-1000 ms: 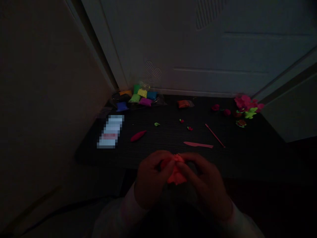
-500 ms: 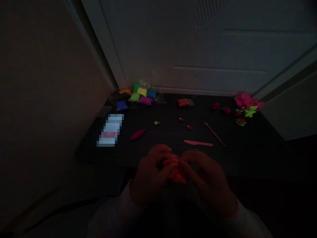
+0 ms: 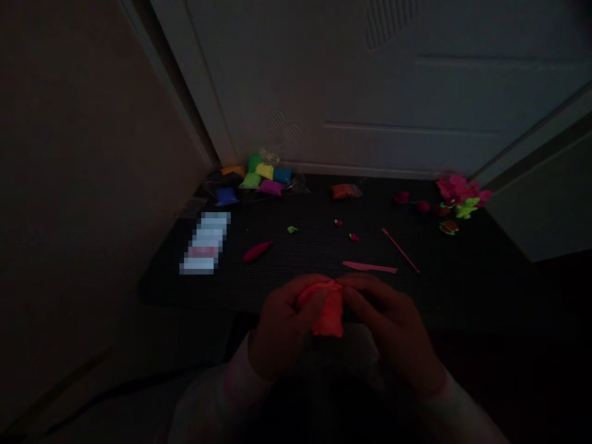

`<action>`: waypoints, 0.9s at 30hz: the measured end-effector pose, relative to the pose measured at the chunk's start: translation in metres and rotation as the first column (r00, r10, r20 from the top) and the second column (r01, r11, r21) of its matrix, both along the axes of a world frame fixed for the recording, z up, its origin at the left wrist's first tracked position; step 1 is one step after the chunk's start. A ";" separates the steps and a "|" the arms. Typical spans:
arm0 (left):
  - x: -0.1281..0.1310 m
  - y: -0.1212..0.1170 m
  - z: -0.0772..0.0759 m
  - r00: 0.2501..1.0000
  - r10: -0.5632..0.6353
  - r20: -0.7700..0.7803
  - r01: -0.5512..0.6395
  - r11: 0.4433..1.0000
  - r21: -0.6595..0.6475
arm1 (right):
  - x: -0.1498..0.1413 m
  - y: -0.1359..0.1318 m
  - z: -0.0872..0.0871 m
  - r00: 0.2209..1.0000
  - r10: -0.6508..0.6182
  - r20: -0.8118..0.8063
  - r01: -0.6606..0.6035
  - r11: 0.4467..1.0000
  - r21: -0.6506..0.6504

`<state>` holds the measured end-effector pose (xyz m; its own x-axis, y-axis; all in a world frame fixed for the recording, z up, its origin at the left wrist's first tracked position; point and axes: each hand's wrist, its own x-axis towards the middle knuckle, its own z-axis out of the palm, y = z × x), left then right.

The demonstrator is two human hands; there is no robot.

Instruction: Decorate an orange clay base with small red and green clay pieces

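A pale panel (image 3: 296,80) with raised heart shapes rises behind a dark tabletop (image 3: 314,246) in a dimly lit room, where a pink plastic knife (image 3: 370,267) lies flat. On the near side of the knife and slightly to its left, a person in pale sleeves (image 3: 240,379) holds a soft, bright red-orange piece (image 3: 329,317) raised in both hands. The left hand (image 3: 280,324) grips it, thumb pressed to its face and fingers curled behind; the right hand (image 3: 400,327) pinches its upper right corner between thumb and fingers.

To the right of the knife, a slim pink rod (image 3: 401,251) rests at a slant. Well to the left of the knife lies a tapered dark-pink piece (image 3: 258,251), with a pixelated bright rectangle (image 3: 206,243) farther out. Beyond the knife sit two small red-and-green pieces (image 3: 354,237) and, farther back, an orange packet (image 3: 345,191). Colorful packets (image 3: 264,171) cluster far beyond it to the left; pink petal-like shapes (image 3: 457,187) and a lime-green figure (image 3: 467,208) stand far beyond it to the right.
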<state>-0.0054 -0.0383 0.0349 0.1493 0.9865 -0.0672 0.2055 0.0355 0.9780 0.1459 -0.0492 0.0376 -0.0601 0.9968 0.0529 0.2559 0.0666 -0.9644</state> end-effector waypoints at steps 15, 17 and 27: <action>-0.006 -0.004 0.009 0.989 -0.146 -0.036 0.147 0.988 0.045 | 0.004 0.004 0.009 0.956 0.101 -0.274 -0.163 0.964 -0.212; -0.007 -0.004 0.009 0.988 -0.149 -0.031 0.149 0.988 0.024 | 0.003 0.002 0.013 0.984 0.114 -0.139 -0.131 0.984 -0.121; -0.007 -0.006 0.006 0.969 -0.167 -0.179 0.175 0.984 0.028 | -0.002 -0.018 0.010 0.958 0.144 0.248 -0.182 0.974 0.137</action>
